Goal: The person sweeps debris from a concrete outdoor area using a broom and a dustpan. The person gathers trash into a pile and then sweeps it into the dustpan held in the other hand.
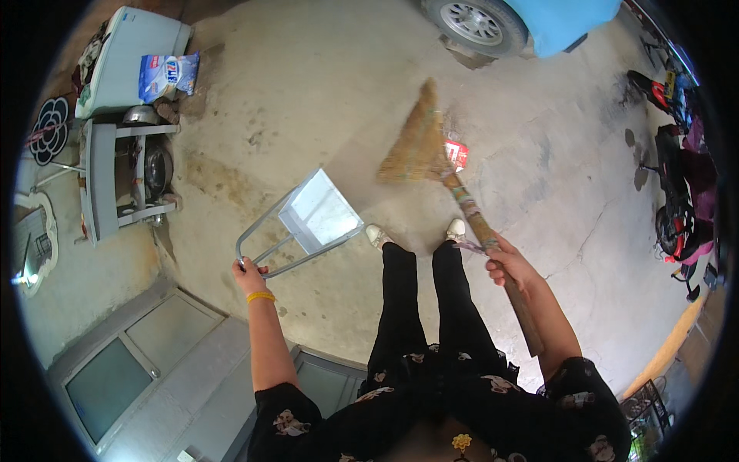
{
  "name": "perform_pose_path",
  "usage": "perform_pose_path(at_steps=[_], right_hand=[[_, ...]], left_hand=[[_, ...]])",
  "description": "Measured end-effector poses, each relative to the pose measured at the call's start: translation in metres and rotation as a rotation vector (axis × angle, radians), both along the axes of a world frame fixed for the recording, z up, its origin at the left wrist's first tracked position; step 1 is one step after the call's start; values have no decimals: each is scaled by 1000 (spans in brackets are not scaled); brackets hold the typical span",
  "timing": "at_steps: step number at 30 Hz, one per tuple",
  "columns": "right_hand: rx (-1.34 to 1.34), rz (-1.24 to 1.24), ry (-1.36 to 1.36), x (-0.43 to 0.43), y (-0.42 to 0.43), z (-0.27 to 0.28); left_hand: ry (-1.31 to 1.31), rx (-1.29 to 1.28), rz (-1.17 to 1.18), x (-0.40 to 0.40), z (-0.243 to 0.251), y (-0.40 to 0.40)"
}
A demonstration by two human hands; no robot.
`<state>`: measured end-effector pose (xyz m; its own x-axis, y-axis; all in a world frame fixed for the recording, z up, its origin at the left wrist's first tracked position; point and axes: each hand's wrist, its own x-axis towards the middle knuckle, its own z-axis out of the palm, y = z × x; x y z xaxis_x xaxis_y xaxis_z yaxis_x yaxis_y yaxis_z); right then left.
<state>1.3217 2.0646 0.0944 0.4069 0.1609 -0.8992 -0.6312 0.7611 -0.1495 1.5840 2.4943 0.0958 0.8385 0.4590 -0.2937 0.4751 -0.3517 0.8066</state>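
My left hand (250,276) grips the bent tube handle of a metal dustpan (323,216), which is held out to the left of my feet. No debris can be made out in its bright pan. In my right hand (511,263) is the wooden handle of a straw broom (417,141), wrapped with coloured bands near the head. The bristles spread ahead of my shoes and look slightly blurred. Just right of the broom head, a red and white packet or paper (457,155) lies on the concrete floor (277,104), partly behind the broom.
Ahead stands a blue vehicle with its wheel (472,23) on the floor. To the left are a pale chest-like appliance (130,58), a blue detergent bag (168,75) and a grey stand (103,179) with metal bowls. A motorbike (672,196) is on the right; a door (109,390) is behind left.
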Motion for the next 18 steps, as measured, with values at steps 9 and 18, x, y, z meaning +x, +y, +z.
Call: perform_pose_path(at_steps=[9,18], right_hand=[[-58,401,-118,55,32,-53],[-253,580,31,18,-69,-16]], left_hand=[[37,-104,36,-2,6,-20],[100,-100,-77,-7,-39,-61]])
